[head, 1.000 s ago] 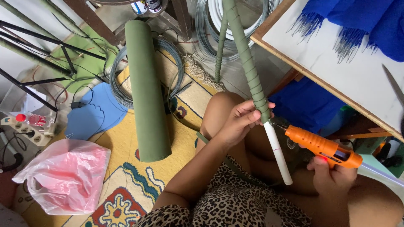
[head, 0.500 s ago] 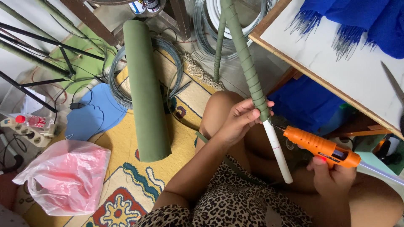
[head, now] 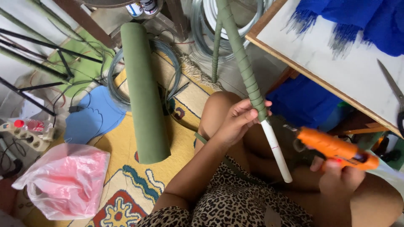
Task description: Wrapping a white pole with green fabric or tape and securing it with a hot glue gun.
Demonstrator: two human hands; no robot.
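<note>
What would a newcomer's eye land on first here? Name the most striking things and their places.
Centre frame, the left hand grips a long pipe wrapped in green tape down to a bare white end. Lower right, the right hand holds an orange glue gun, its nozzle aimed toward the pipe. A roll of green felt lies on the patterned rug at left.

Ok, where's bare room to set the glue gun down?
Bare white tabletop between the blue fringe fabric and scissors. Also patterned rug between the green roll, pink bag and left arm. Crowded: wire coils, black rods upper left.
</note>
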